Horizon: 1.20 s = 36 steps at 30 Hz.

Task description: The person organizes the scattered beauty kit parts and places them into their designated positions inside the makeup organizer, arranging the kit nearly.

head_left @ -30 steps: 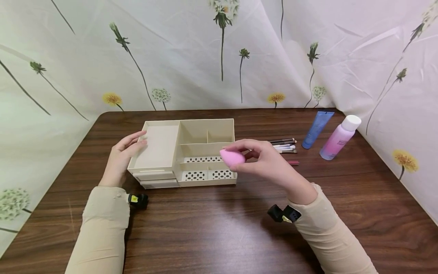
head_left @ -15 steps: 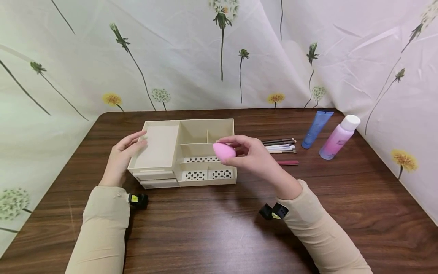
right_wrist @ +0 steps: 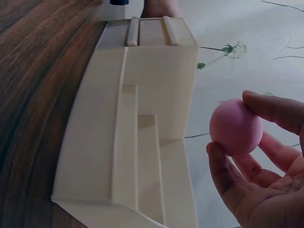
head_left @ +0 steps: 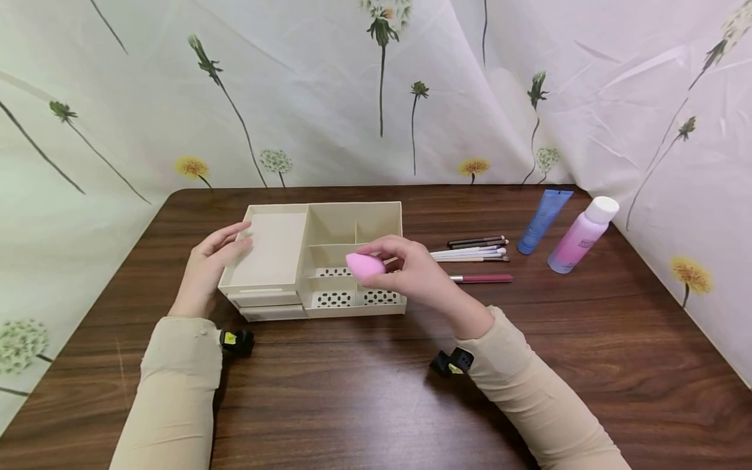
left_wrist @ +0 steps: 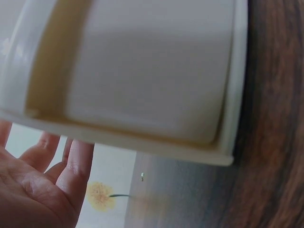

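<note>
A pink egg-shaped makeup sponge [head_left: 364, 266] is pinched between the thumb and fingertips of my right hand [head_left: 414, 274]. It hangs above the right-hand compartments of a cream cosmetic organizer [head_left: 273, 251]; the right wrist view shows the sponge [right_wrist: 236, 127] apart from the dividers. The organizer has a flat top tray with two drawers below on its left, and stepped compartments with dotted bottoms on its right. My left hand [head_left: 207, 264] touches the organizer's left side, its fingers fairly straight along the edge. In the left wrist view, the rim [left_wrist: 156, 149] hides that hand's fingertips.
Right of the organizer lie several makeup brushes [head_left: 476, 251] and a dark red stick [head_left: 486, 279] with a silvery end. Farther right are a blue tube [head_left: 543, 223] and a pink spray bottle [head_left: 581, 236] with a white cap. A floral cloth [head_left: 329, 98] hangs behind the table.
My right hand has moved left with the sponge, from the organizer's right edge to over its compartments. More of the brushes and the red stick now shows. The left hand has stayed put.
</note>
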Motion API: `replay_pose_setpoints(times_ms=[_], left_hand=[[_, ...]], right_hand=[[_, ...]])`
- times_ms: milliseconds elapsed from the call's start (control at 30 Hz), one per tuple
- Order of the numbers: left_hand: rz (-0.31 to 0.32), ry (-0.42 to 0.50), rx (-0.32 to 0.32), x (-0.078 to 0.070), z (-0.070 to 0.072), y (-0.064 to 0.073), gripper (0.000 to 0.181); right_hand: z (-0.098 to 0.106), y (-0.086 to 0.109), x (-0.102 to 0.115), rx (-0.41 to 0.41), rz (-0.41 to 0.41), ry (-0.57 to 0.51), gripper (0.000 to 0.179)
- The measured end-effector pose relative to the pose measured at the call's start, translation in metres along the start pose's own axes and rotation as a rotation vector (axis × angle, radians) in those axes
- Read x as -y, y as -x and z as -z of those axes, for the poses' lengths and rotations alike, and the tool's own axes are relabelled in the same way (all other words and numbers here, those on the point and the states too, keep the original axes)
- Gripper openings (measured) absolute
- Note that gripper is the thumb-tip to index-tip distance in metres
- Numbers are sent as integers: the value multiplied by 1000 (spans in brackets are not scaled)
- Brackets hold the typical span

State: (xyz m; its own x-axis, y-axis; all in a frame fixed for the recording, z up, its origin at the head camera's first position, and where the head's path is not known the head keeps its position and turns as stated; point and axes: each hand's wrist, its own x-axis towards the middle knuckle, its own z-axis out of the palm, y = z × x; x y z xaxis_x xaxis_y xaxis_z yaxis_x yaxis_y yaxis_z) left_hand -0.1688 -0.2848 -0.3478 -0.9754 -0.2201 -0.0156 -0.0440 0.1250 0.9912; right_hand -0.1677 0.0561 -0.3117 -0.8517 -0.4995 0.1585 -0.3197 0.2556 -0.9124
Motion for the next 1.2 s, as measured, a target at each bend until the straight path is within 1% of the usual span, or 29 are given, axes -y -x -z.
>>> replay_pose_setpoints(times_ms=[200,333,533,700,867,1000,1200], left_hand=[[-9,7,0,0,0,0,45],[-17,-1,3,0,0,-1,45],[-2,-31,3,-1,1,-1,47],[0,-19,2,0,1,-1,47],[10,-35,-5,-1,1,-1,48],[24,-31,-7,-2,1,0,48],[33,0,-6,-2,0,0,48]], right_hand=[[-10,-6,-3,34,53,49,42],[-14,-10,-6,55,33,59,41],[-20,-18,-11,98,-11,99,42],[-26,-22,-14,120,-6,129,39],[-30,-24,-15,116,-7,178,37],[-34,-25,-16,123,-26,208,37],[-40,-25,-19,144,-51,251,37]])
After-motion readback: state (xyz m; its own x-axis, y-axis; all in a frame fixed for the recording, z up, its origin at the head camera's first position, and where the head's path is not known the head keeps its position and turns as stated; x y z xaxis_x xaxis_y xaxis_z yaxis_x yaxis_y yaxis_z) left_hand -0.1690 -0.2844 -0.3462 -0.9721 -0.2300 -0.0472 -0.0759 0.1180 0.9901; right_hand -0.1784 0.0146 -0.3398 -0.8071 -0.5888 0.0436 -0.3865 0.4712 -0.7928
